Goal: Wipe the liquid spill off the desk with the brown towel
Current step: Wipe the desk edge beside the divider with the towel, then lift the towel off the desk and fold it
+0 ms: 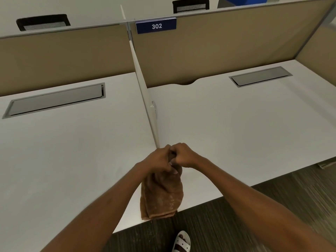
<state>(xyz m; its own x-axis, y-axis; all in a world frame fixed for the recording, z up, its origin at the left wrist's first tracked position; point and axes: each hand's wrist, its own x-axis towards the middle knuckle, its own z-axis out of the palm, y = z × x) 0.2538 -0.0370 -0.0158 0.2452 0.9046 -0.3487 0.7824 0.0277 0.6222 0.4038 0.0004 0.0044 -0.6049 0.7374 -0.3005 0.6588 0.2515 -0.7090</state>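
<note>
The brown towel (pixel 161 195) hangs folded from both my hands above the front edge of the white desk (pixel 227 128). My left hand (pixel 158 160) and my right hand (pixel 183 155) are closed side by side on the towel's top end, knuckles touching. The towel's lower end dangles just past the desk edge. No liquid spill shows on the desk surface from here.
A thin white divider (pixel 145 91) splits the desk into a left (pixel 63 151) and a right half. Each half has a grey cable hatch (pixel 56 100) (pixel 260 76). Tan partition panels with a blue "302" sign (pixel 156 26) stand behind. A sandalled foot (pixel 181 241) is on the dark floor.
</note>
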